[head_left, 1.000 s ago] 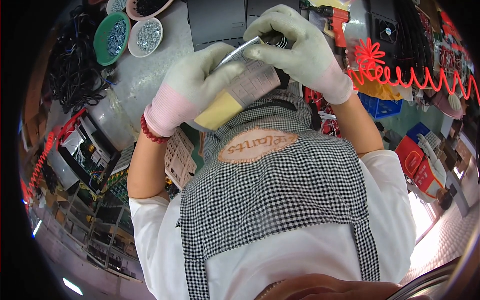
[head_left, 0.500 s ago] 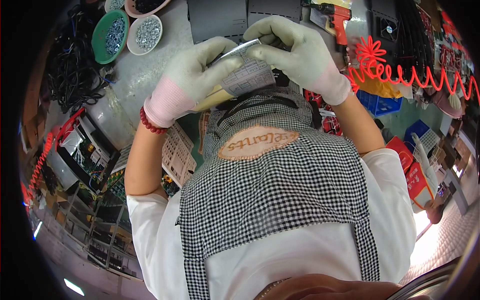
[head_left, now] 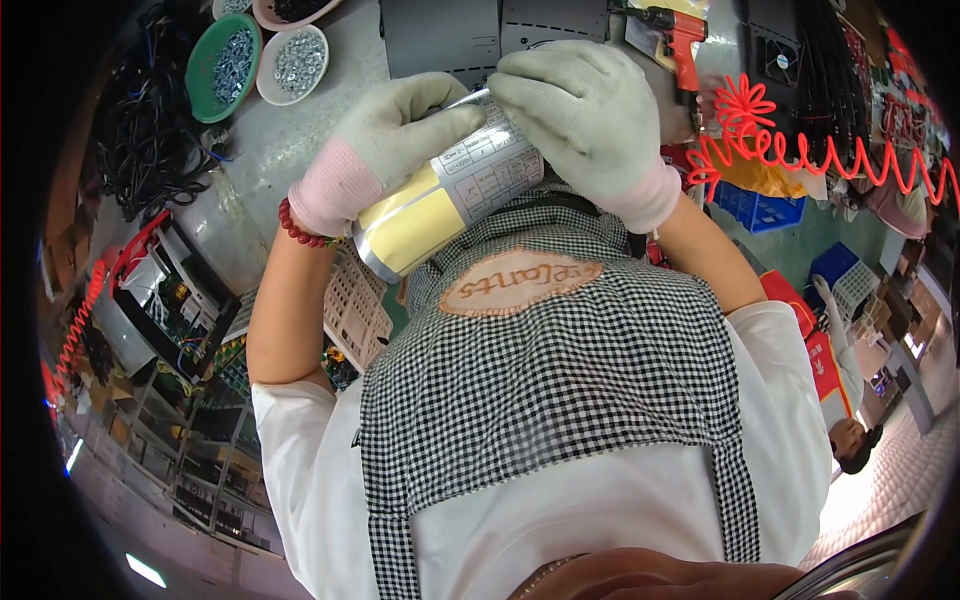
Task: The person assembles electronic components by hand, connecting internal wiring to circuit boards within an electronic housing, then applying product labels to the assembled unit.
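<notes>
Near the upper middle of the frame, both hands in pale grey knit gloves meet over a roll of printed label stickers with a yellow backing strip [head_left: 445,205], which lies tilted, its lower end pointing to the lower left above the black-and-white checked apron [head_left: 550,400]. The left hand [head_left: 385,150] wraps round the roll from the left, fingers curled and clamped on its upper side; a red bead bracelet [head_left: 297,226] sits at that wrist. The right hand [head_left: 580,115] comes over from the right, fingers drawn together on the roll's upper end, pinching at the edge of the label sheet. Behind the hands lies a grey workbench [head_left: 300,140]. In the upper left stand a green bowl of small metal parts [head_left: 224,68] and, just beside it, a white bowl of screws [head_left: 292,64]. A red power screwdriver [head_left: 680,40] hangs at the upper right, with a red coiled cable [head_left: 800,150] trailing right.
</notes>
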Demonstrator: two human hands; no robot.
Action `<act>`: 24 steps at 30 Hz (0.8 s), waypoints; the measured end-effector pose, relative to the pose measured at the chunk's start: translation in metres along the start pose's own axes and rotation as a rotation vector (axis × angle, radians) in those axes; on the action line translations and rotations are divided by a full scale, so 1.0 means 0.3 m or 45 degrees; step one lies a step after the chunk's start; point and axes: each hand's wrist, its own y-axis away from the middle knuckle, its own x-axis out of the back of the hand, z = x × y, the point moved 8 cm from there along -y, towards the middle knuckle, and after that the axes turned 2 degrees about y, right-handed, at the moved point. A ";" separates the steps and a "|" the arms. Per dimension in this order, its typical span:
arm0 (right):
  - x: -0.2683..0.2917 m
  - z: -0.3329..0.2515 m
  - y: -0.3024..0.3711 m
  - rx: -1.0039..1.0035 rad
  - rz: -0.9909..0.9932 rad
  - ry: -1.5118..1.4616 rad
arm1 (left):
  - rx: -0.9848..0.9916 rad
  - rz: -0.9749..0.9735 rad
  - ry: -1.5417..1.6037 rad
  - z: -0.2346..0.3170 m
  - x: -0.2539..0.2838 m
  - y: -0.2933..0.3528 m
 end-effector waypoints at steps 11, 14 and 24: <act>-0.115 0.140 0.096 -1.140 -0.282 -1.190 | -0.240 0.040 -0.256 0.048 0.001 0.007; -0.081 0.107 0.052 -1.028 -0.287 -1.127 | -0.406 0.182 -0.258 0.101 0.010 0.028; -0.018 0.076 0.022 -0.760 -0.121 -0.854 | -0.484 0.271 -0.621 0.170 0.012 0.062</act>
